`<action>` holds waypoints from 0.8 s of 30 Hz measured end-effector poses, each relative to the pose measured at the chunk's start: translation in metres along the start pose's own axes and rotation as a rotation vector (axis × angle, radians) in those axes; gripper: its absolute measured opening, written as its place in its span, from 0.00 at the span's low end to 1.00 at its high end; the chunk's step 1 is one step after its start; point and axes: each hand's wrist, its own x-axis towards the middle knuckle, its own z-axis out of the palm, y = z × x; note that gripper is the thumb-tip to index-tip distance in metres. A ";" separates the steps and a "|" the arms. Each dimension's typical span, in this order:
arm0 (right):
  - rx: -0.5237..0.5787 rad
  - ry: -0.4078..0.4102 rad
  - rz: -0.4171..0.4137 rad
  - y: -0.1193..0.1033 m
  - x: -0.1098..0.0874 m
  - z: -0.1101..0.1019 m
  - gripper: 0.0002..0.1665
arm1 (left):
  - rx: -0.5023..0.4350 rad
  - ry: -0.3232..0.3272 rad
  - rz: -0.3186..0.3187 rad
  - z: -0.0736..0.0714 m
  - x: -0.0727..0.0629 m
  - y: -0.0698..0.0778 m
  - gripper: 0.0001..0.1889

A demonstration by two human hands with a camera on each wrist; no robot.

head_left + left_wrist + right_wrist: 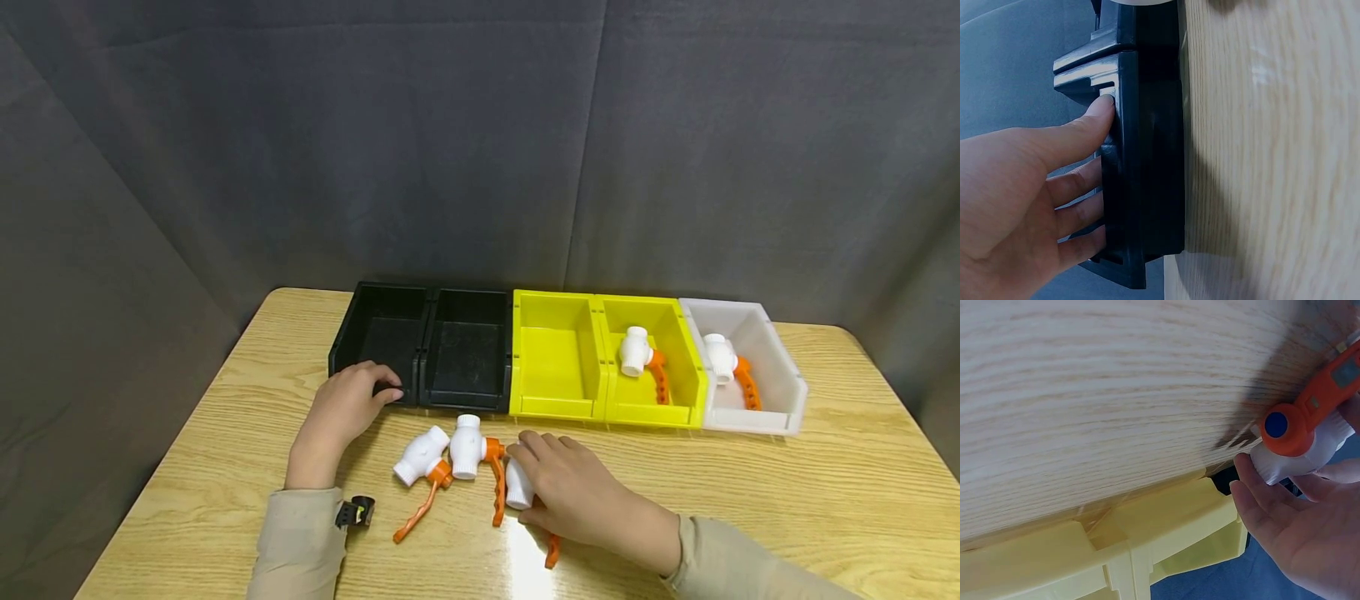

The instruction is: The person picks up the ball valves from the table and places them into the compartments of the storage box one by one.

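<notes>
Three white ball valves with orange lever handles are on the table in the head view. My right hand (573,492) grips the rightmost ball valve (519,490) and covers much of it. In the right wrist view, its orange handle (1329,387) shows, with fingers along the white body. To its left lie the middle ball valve (467,450) and the left ball valve (422,457). My left hand (343,412) rests at the front lip of the leftmost black bin (1129,187), thumb on the rim and the other fingers reaching inside, holding no valve.
Joined bins stand in a row along the back: a second black bin (468,387), two yellow bins (558,408) and a white bin (753,422). One valve (635,352) lies in the right yellow bin, another (722,358) in the white one. A grey curtain (480,150) hangs behind.
</notes>
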 end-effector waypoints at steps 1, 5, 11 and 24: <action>0.001 0.002 -0.001 0.000 0.000 0.000 0.42 | 0.000 0.000 0.000 0.000 0.000 0.000 0.09; 0.011 0.002 -0.002 0.000 0.000 0.001 0.41 | 0.002 0.000 -0.001 0.001 0.000 -0.001 0.09; 0.029 -0.008 0.002 0.001 0.001 0.002 0.41 | 0.001 0.002 0.001 0.002 0.000 -0.001 0.09; 0.043 -0.013 -0.010 0.000 0.003 -0.002 0.40 | 0.002 0.006 0.002 0.001 0.000 -0.001 0.09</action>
